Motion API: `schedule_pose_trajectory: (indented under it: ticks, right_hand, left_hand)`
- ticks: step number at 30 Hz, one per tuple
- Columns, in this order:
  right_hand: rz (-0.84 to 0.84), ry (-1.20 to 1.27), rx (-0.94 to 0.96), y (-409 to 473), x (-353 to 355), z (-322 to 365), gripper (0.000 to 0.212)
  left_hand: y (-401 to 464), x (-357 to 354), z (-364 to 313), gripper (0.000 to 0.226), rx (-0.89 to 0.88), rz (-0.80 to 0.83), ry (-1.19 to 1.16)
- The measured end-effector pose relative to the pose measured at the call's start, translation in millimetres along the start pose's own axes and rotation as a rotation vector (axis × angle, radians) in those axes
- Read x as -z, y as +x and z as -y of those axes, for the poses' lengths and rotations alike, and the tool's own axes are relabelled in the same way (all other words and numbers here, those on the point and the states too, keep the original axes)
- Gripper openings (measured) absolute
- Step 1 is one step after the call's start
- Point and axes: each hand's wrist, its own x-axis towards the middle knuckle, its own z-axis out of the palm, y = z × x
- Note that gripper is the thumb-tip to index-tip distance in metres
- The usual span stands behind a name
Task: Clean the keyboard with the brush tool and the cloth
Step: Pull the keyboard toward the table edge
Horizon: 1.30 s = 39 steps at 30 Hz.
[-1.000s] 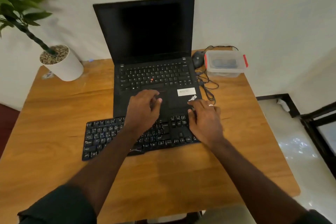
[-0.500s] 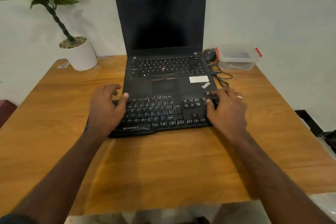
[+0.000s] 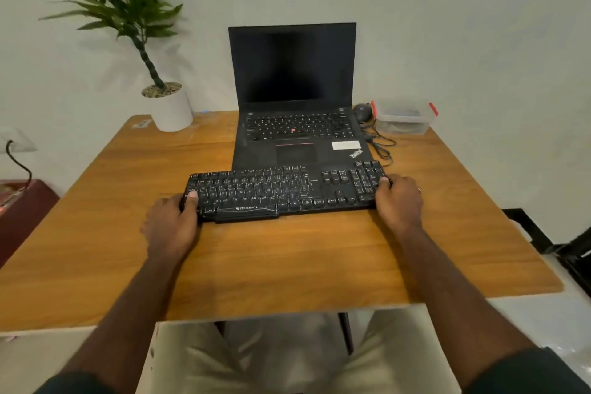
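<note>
A black external keyboard (image 3: 281, 190) lies across the wooden table (image 3: 287, 259), its far edge overlapping the front of an open black laptop (image 3: 297, 112). My left hand (image 3: 172, 224) grips the keyboard's left end, thumb on the top keys. My right hand (image 3: 398, 201) grips its right end, thumb by the number pad. No brush or cloth shows in the open; a clear lidded box (image 3: 404, 117) at the back right holds dark items I cannot make out.
A potted plant in a white pot (image 3: 169, 107) stands at the back left. A black mouse (image 3: 362, 112) and its cable (image 3: 382, 144) lie right of the laptop. The table's near edge is above my lap. A black frame (image 3: 575, 253) stands at the right.
Both hands went from resting over the keys to gripping the keyboard's two ends. The keyboard now sits closer to me, off most of the laptop's palm rest. The camera has pulled back.
</note>
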Motion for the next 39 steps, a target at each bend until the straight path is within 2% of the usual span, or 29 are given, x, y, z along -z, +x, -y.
schedule_pose_trajectory:
  ticks: [5, 14, 23, 32, 39]
  right_hand:
    - [0.020, 0.105, -0.017, -8.1, 7.1, -10.9, 0.050]
    - [-0.084, 0.091, 0.105, -74.5, 33.6, -40.7, 0.035]
    - [-0.146, 0.005, 0.094, -95.7, 46.0, -49.5, 0.031]
    - [-0.175, -0.033, 0.071, -96.7, 41.0, -45.8, 0.025]
    - [-0.199, -0.036, 0.076, -98.7, 40.4, -40.1, 0.022]
  left_hand:
    - [-16.6, 9.6, 8.5, 0.051, -0.053, -0.013, -0.106]
    - [-65.9, 31.2, 27.4, 0.048, -0.059, -0.104, -0.287]
    - [-79.4, 36.9, 33.0, 0.038, -0.095, -0.059, -0.127]
    - [-79.0, 35.6, 32.9, 0.029, -0.090, -0.062, -0.142]
    - [-78.4, 35.4, 33.2, 0.048, -0.087, -0.063, -0.180]
